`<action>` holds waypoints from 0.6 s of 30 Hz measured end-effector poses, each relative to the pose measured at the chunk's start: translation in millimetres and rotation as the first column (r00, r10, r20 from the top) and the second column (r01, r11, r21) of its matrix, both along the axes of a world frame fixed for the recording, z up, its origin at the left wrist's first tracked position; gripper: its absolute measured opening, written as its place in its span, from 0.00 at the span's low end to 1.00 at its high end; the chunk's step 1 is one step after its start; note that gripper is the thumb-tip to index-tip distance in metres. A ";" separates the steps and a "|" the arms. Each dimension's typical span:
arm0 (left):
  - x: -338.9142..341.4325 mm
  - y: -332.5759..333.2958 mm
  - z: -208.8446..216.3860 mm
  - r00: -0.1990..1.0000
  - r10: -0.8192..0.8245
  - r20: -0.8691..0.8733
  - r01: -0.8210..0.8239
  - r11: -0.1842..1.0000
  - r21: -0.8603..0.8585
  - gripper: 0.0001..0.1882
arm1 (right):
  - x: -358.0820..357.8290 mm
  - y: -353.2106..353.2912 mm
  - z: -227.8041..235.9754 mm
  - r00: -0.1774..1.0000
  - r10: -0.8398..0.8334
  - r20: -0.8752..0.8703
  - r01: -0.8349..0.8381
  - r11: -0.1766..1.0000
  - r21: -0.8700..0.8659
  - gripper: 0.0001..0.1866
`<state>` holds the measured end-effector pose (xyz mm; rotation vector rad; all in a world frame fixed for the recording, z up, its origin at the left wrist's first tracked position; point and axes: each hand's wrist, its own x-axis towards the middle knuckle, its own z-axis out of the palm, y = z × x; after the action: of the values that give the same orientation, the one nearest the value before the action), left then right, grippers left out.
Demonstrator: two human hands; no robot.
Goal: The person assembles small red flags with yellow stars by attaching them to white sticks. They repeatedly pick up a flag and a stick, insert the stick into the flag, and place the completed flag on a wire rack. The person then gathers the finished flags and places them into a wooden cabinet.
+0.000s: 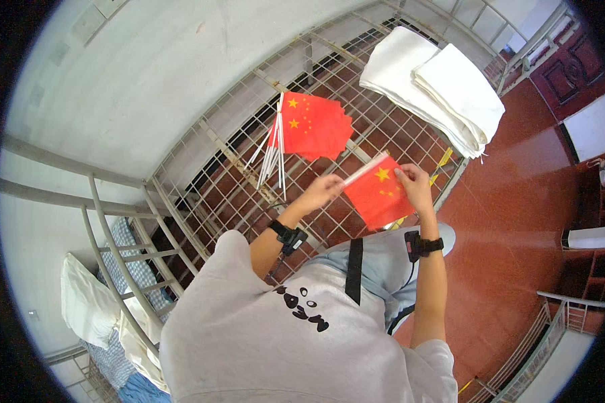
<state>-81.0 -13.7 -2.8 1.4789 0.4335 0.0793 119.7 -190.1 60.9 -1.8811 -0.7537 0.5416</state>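
A small red hand flag with yellow stars is spread between my two hands, above the wire bed base. My left hand is closed at the lower end of its white pole edge; the fingertips are slightly blurred. On the cloth's right side, my right hand pinches the flag near its top edge between thumb and fingers. Just beyond my left hand lies a fanned pile of similar red flags. Their thin white sticks point toward me and to the left.
Folded white cloths are stacked at the bed base's far right. The metal grid has open gaps over a reddish floor. A metal bed rail curves along the left, with bedding behind it. A white wall borders the far side.
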 end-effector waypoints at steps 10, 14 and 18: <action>22.8 21.1 28.6 0.865 0.501 0.016 -0.421 0.743 -0.521 0.10 | -24.1 24.1 1.3 0.943 -0.038 0.330 0.047 0.999 -0.018 0.17; 46.5 4.2 34.0 0.848 0.530 0.009 -0.395 0.644 -0.655 0.10 | -82.1 51.7 2.7 0.963 0.260 -0.071 -0.268 0.954 -0.138 0.23; 46.8 3.2 20.4 0.826 0.560 -0.067 -0.512 0.694 -0.505 0.14 | -85.7 61.5 -40.4 0.995 0.096 -0.009 -0.097 0.990 -0.099 0.13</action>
<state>-34.1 -10.5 17.6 0.7823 0.7449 0.4698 34.0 -128.6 20.5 -1.9415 -0.8319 0.6539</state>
